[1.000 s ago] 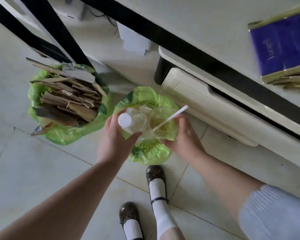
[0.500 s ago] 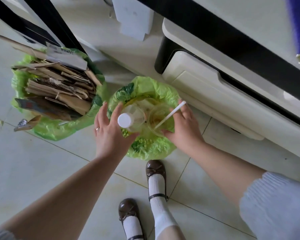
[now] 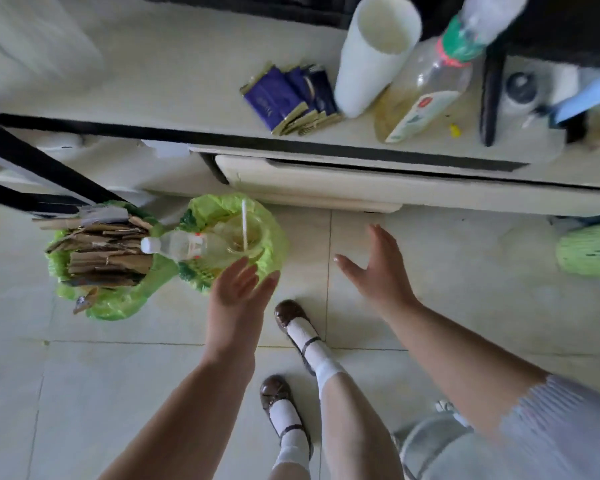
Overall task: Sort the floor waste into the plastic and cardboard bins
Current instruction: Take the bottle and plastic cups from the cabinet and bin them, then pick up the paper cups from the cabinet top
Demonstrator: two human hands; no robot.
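Observation:
Two bins with green liners stand on the floor by the cabinet. The left cardboard bin [image 3: 111,303] is stuffed with brown cardboard pieces [image 3: 101,251]. The right plastic bin [image 3: 274,233] holds a clear plastic bottle [image 3: 181,244] with a white cap, lying across its rim, and a clear cup [image 3: 243,233] with a white straw [image 3: 244,223]. My left hand [image 3: 238,292] hovers just in front of the plastic bin, fingers spread and empty. My right hand [image 3: 378,268] is open over bare floor to the bin's right, holding nothing.
A low cream cabinet [image 3: 326,181] runs behind the bins; on its top sit blue packets [image 3: 288,95], a white tube [image 3: 371,53] and a large bottle [image 3: 433,77]. A green mesh object [image 3: 589,251] lies at the right. My feet in brown shoes [image 3: 291,317] stand near the bins.
Both hands have let go of the bottle and the cup, which now rest in the plastic bin, and pulled back and apart. The view has risen and tilted up.

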